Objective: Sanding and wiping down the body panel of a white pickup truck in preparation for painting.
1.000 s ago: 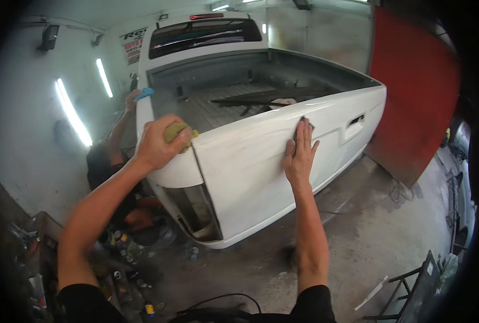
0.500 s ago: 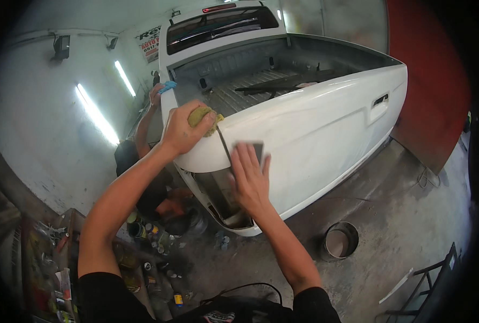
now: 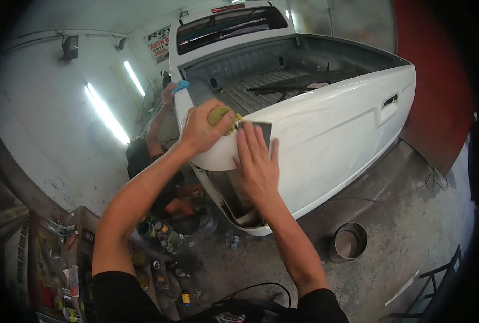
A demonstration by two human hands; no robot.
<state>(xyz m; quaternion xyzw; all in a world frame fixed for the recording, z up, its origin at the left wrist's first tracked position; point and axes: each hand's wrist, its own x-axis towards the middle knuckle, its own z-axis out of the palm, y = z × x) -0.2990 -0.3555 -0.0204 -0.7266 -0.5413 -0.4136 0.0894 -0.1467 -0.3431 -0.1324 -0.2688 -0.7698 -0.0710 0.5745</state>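
Note:
My left hand [image 3: 204,129] is closed around a yellow-green sponge [image 3: 218,115], held at the top rear corner of the white pickup truck's side panel [image 3: 218,155]. My right hand [image 3: 258,164] lies with fingers stretched flat over a dark grey sheet, apparently sandpaper [image 3: 266,131], and presses it to the upper left edge of the white tailgate [image 3: 325,142]. The fingertips of this hand come close to the sponge. Beneath both hands, the tail-light opening [image 3: 234,196] in the truck's corner shows bare metal.
A crouching person [image 3: 150,156] works at the truck's left side, one hand on a blue cloth [image 3: 181,85]. On the floor stand a bucket [image 3: 350,242] and several cans [image 3: 161,230]. A cluttered shelf [image 3: 83,237] is at lower left, a black metal stand [image 3: 431,285] at lower right.
My right hand has slid up the tailgate edge with the sandpaper, nearer the sponge. My left hand keeps its grip at the corner. The whole view has shifted slightly.

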